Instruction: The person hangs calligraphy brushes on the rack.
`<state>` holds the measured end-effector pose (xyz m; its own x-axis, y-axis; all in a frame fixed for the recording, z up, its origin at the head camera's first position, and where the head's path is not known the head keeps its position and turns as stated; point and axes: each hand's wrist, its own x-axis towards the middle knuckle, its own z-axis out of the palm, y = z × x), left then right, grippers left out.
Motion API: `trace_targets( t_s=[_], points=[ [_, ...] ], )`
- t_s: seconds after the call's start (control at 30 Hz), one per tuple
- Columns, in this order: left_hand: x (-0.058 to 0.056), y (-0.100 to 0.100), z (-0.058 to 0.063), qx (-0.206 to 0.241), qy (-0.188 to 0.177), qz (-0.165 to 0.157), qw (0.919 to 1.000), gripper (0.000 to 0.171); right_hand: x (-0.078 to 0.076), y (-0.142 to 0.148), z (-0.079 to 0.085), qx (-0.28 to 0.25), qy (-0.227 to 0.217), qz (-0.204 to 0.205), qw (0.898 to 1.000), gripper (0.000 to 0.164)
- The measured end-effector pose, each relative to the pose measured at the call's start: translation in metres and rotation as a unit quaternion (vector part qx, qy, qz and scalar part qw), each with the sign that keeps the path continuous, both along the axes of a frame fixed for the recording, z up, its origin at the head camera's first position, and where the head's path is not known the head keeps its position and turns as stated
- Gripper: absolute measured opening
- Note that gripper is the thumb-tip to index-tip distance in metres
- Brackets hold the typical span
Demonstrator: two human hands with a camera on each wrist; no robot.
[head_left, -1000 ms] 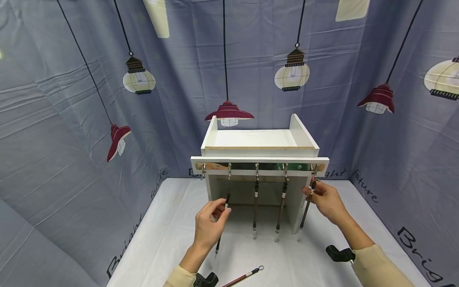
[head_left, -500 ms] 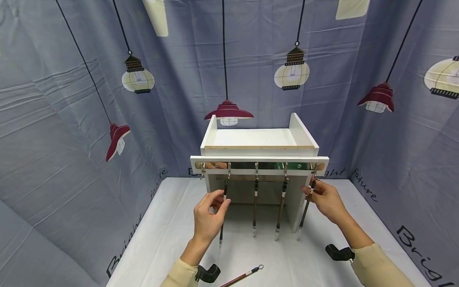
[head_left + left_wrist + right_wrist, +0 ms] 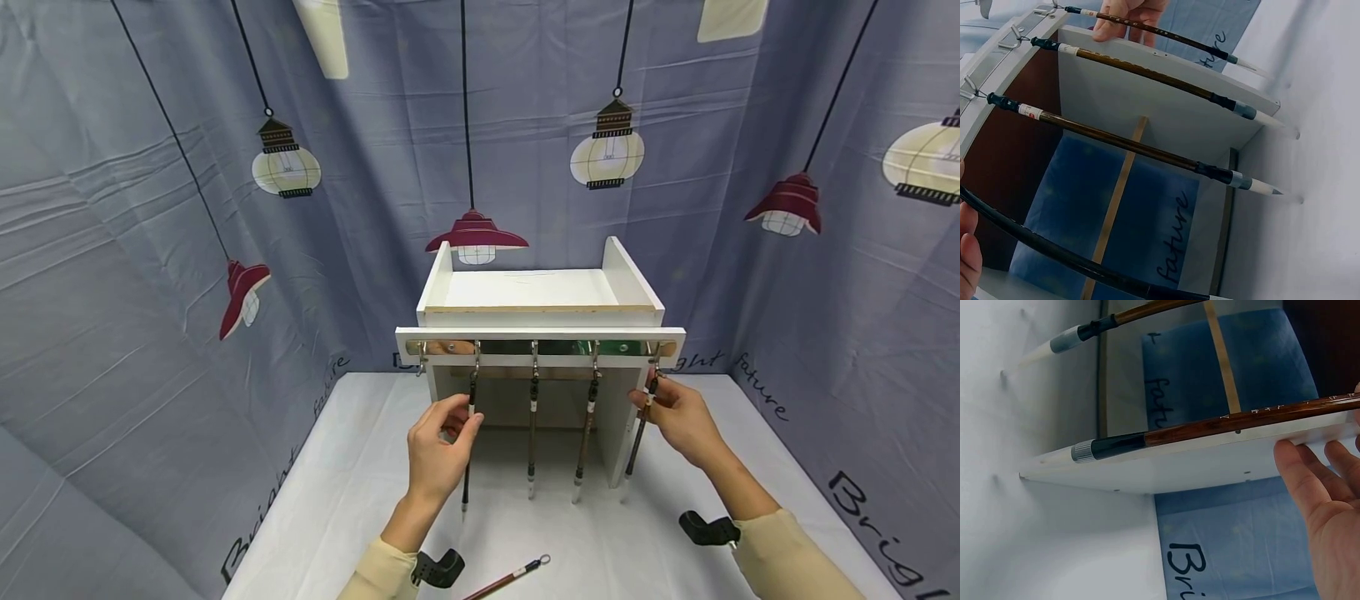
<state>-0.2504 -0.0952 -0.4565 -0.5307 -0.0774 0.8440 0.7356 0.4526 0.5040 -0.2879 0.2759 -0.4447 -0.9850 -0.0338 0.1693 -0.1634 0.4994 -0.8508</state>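
Note:
In the head view my left hand [image 3: 438, 454] pinches a dark-handled calligraphy brush [image 3: 467, 475] near its upper end, tip down. Its top reaches the second hook [image 3: 477, 354] from the left; whether its loop is over the hook cannot be told. The left wrist view shows the black handle [image 3: 1054, 247] beside my fingertips. My right hand [image 3: 682, 421] grips the front edge of the white shelf's right side panel [image 3: 1197, 465], behind the rightmost hanging brush [image 3: 637, 442]. Two more brushes, a middle one [image 3: 533, 433] and its right neighbour [image 3: 587, 433], hang from their hooks.
A further brush [image 3: 510, 577] lies on the white tabletop [image 3: 615, 558] near the front. The leftmost hook [image 3: 422, 358] on the shelf's rail [image 3: 540, 333] bears nothing. Behind stands a blue-grey cloth [image 3: 375, 208] printed with lamps.
My left hand has raised the brush and brought it more upright, so that its top end now meets the second hook. The right hand has stayed at the side panel.

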Motion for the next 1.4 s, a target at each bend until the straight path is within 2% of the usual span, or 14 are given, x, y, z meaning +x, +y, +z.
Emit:
trace_targets(
  t_s=[0.4,0.7,1.0,1.23,1.4],
  points=[
    [-0.001,0.004,0.003,0.008,-0.016,-0.009,0.9998,0.027,0.000,-0.001,0.000,0.001,0.004,-0.002,1.000,0.064],
    [-0.008,0.006,-0.005,0.021,-0.062,-0.004,0.9979,0.025,0.001,-0.002,0.000,0.003,0.000,-0.006,1.000,0.068],
    [-0.013,0.010,-0.009,0.027,-0.071,0.004,0.9971,0.023,0.000,-0.001,0.000,-0.002,0.002,-0.006,1.000,0.061],
    [-0.014,0.013,-0.009,0.029,-0.094,0.007,0.9952,0.023,0.000,-0.001,0.000,-0.005,-0.001,-0.008,1.000,0.064],
    [-0.015,0.015,-0.010,0.031,-0.089,0.008,0.9955,0.023,0.000,-0.002,-0.001,-0.012,-0.005,-0.006,1.000,0.069]
  ],
)
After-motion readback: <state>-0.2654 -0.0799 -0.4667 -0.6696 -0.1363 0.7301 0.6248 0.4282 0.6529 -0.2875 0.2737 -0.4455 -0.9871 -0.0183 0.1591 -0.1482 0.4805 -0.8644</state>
